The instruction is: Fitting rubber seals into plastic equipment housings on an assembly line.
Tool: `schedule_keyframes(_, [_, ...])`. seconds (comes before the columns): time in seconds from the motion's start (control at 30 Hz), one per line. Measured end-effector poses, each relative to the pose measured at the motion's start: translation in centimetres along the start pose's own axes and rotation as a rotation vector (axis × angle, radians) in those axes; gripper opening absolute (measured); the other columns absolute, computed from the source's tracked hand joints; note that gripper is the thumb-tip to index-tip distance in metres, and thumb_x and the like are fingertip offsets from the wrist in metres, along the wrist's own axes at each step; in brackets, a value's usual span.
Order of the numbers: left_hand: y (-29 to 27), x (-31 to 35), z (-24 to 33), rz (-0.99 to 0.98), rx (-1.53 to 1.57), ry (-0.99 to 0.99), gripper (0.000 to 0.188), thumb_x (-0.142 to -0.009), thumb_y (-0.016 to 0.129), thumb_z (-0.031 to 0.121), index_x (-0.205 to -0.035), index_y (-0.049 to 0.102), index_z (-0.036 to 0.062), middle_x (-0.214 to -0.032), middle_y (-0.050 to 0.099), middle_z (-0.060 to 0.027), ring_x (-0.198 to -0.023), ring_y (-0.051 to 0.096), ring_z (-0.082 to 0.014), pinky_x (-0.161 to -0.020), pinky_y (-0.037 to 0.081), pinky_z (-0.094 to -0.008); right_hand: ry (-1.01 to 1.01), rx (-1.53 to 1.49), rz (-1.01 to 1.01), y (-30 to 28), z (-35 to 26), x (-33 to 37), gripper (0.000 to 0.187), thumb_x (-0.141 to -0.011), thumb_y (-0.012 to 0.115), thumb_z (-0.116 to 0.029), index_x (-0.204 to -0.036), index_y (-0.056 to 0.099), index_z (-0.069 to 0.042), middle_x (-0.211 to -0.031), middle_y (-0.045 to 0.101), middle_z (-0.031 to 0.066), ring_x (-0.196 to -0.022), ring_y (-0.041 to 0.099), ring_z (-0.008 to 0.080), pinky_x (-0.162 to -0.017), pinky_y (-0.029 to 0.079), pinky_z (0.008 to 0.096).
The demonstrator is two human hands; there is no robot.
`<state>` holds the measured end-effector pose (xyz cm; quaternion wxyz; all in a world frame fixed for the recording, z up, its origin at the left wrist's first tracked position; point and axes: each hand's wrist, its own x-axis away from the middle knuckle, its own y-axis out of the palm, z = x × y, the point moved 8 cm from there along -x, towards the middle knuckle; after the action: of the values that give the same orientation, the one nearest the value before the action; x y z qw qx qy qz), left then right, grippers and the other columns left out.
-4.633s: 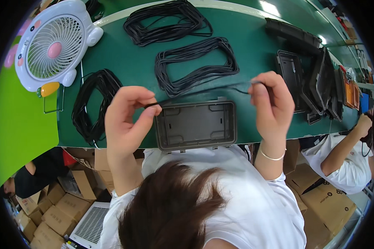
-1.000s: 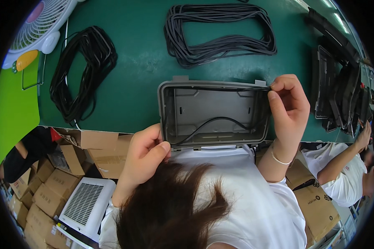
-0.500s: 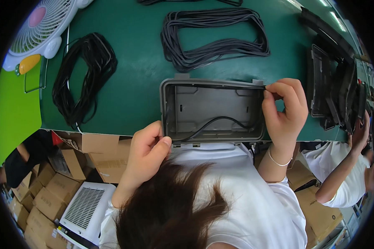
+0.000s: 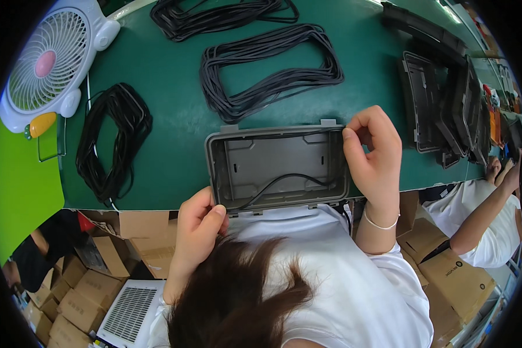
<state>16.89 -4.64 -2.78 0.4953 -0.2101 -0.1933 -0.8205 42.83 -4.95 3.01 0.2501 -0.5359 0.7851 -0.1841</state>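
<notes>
A grey-brown rectangular plastic box (image 4: 278, 161) sits open side up at the table's near edge, close to my body. My left hand (image 4: 202, 223) grips its near-left corner, thumb on the rim and fingers underneath. At the far-right corner, my right hand (image 4: 372, 153) pinches a thin black cord between thumb and forefinger. That cord (image 4: 284, 178) runs along the far rim, and a slack length curves across the inside of the box toward the near-left corner. The fingertips of my right hand partly cover the cord at the corner.
Coiled black cables (image 4: 272, 69) lie on the green table (image 4: 174, 104), with another coil (image 4: 113, 142) at the left. A white fan (image 4: 46, 64) stands far left. More boxes (image 4: 426, 104) are stacked at right, near a co-worker (image 4: 475, 214). Cardboard boxes (image 4: 93, 290) stand below.
The whole view has shifted, so the table things appear lower and more to the left. Both hands keep their places at the box's corners, with little visible change in the cord.
</notes>
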Motion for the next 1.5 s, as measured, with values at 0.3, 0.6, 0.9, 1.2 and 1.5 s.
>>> schedule_keyframes(0.3, [0.1,0.2,0.0,-0.012,0.017,-0.015,0.012,-0.086,0.047,0.008,-0.075,0.048,0.0032,-0.064,0.051,-0.0008,-0.055,0.045,-0.0061,-0.051,0.039,-0.0205,0.492,-0.617,-0.234,2.4,4.4,1.1,0.006,-0.085,0.053,-0.005,-0.089,0.056,-0.001,-0.072,0.048,-0.0040,-0.060,0.042,0.0017,-0.050,0.036,0.0181])
schedule_keyframes(0.6, [0.1,0.0,0.1,-0.042,-0.048,-0.013,0.009,-0.085,0.048,0.006,-0.077,0.049,0.0020,-0.063,0.050,-0.0009,-0.056,0.047,-0.0065,-0.051,0.039,-0.0213,0.507,-0.761,-0.191,3.4,5.2,1.1,0.015,-0.089,0.052,-0.010,-0.098,0.058,0.000,-0.073,0.052,-0.0036,-0.063,0.044,0.0016,-0.055,0.038,0.0165])
schedule_keyframes(0.9, [1.0,-1.1,7.9,0.306,-0.831,0.453,0.052,-0.071,0.063,0.004,-0.121,0.046,0.0018,-0.104,0.049,-0.0132,-0.081,0.053,-0.0234,-0.064,0.044,-0.0322,0.104,0.057,-0.116,0.5,-0.5,2.6,0.050,-0.071,0.067,-0.008,-0.116,0.047,0.002,-0.088,0.048,0.0155,-0.074,0.051,0.0284,-0.066,0.046,0.0341])
schedule_keyframes(1.2, [4.7,-1.8,9.2,0.250,-1.120,0.607,0.042,-0.074,0.049,-0.006,-0.115,0.047,-0.0040,-0.099,0.051,-0.0226,-0.084,0.054,-0.0403,-0.072,0.046,-0.0423,-0.030,0.190,-0.040,0.5,-1.7,2.1,0.055,-0.064,0.051,0.009,-0.118,0.042,0.015,-0.094,0.046,0.0208,-0.086,0.048,0.0335,-0.080,0.044,0.0367])
schedule_keyframes(1.5, [2.9,-1.5,8.1,0.309,-0.946,0.585,0.025,-0.076,0.052,-0.005,-0.101,0.053,-0.0054,-0.082,0.058,-0.0178,-0.069,0.058,-0.0292,-0.063,0.048,-0.0361,-0.058,0.016,0.077,-1.5,-0.6,2.0,0.046,-0.067,0.047,0.013,-0.112,0.050,0.002,-0.099,0.049,0.0169,-0.087,0.055,0.0320,-0.076,0.047,0.0355])
